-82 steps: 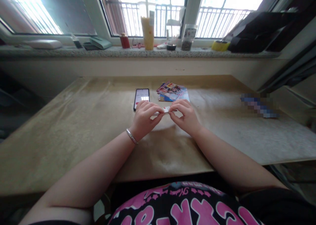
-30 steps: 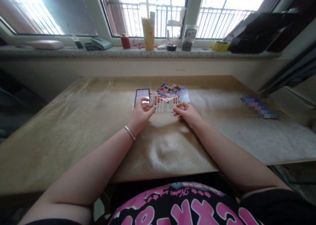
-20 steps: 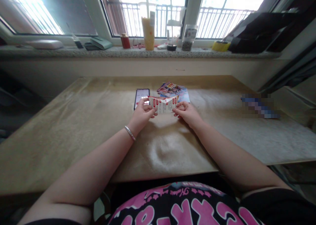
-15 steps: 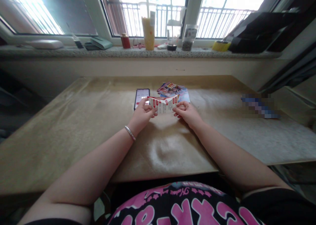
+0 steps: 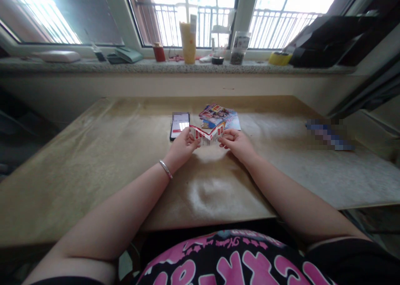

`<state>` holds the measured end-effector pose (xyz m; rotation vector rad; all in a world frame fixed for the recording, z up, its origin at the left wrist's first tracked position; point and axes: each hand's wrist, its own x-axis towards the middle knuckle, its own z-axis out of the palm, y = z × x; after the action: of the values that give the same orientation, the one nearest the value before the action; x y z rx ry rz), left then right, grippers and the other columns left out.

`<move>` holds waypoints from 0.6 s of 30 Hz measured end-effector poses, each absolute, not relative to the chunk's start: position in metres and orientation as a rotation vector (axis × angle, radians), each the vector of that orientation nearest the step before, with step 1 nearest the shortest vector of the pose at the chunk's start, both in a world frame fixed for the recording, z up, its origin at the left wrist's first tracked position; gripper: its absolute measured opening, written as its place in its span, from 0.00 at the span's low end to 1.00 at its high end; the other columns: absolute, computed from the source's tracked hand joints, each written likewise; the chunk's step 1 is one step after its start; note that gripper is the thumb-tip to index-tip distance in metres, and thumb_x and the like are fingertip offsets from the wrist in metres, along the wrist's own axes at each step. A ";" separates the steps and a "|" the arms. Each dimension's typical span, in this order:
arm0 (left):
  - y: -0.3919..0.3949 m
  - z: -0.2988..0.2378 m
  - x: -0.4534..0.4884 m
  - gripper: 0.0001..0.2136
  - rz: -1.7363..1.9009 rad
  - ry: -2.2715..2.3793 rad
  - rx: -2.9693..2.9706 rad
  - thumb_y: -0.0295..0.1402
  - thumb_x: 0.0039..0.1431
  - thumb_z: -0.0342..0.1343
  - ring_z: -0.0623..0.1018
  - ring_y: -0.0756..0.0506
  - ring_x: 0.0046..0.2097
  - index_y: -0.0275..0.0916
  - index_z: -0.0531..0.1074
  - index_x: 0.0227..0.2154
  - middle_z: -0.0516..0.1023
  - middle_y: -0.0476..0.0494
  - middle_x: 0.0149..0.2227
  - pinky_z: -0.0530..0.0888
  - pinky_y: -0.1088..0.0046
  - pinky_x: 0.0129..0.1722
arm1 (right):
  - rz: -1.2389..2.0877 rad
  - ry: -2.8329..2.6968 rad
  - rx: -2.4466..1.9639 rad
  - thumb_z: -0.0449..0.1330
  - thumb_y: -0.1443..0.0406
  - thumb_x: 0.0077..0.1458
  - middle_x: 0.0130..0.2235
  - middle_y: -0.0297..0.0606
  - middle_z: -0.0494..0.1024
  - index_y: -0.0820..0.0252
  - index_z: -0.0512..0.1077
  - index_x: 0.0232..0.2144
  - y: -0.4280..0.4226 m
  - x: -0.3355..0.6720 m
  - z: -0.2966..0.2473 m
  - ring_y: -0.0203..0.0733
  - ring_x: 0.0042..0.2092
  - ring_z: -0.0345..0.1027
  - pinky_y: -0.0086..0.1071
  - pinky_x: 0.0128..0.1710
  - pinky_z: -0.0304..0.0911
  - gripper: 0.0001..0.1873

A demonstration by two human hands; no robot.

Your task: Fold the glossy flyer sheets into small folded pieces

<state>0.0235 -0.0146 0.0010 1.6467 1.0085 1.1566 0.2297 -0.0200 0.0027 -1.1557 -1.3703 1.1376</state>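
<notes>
A white paper card with red printed labels [image 5: 206, 138] is creased down the middle in a V shape, raised above the table. My left hand [image 5: 184, 144] pinches its left edge between thumb and fingers; a silver bracelet circles that wrist. On the opposite edge, my right hand [image 5: 235, 143] is closed the same way. Just beyond the card lies a small pile of colourful printed cards or packets [image 5: 216, 112], partly covered by it. A phone with a lit screen [image 5: 180, 122] lies flat beyond my left hand.
A glossy tan cover spreads over the table [image 5: 109, 172]. Toward its right end lies a blurred blue item [image 5: 329, 135]. Along the windowsill [image 5: 150, 67] stand a red-capped jar [image 5: 158, 52], a tall yellow cup [image 5: 188, 43], clear containers and a black bag [image 5: 331, 43].
The card is folded more sharply along its middle crease and tilted lower, its edges drawn slightly closer together. More of the phone and the pile shows. Both hands keep their grip.
</notes>
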 end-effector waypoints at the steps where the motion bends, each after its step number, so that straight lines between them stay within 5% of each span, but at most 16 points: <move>1: -0.015 0.001 0.024 0.10 1.156 0.992 1.654 0.30 0.53 0.57 0.76 0.51 0.31 0.37 0.63 0.36 0.72 0.50 0.30 0.75 0.75 0.33 | 1.131 -1.378 -1.148 0.68 0.54 0.37 0.24 0.30 0.76 0.57 0.67 0.31 -0.020 0.229 0.003 0.34 0.25 0.68 0.28 0.25 0.62 0.21; 18: -0.025 0.009 0.032 0.15 1.071 0.816 1.648 0.32 0.52 0.59 0.79 0.46 0.40 0.35 0.68 0.43 0.78 0.42 0.38 0.76 0.70 0.42 | 1.228 -1.423 -1.073 0.68 0.52 0.38 0.27 0.32 0.76 0.57 0.69 0.29 -0.029 0.218 0.006 0.34 0.26 0.70 0.29 0.28 0.67 0.20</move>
<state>0.0323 -0.0252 0.0092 1.6481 0.8158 1.0708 0.2178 -0.0293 0.0057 -1.0731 -1.4228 1.2277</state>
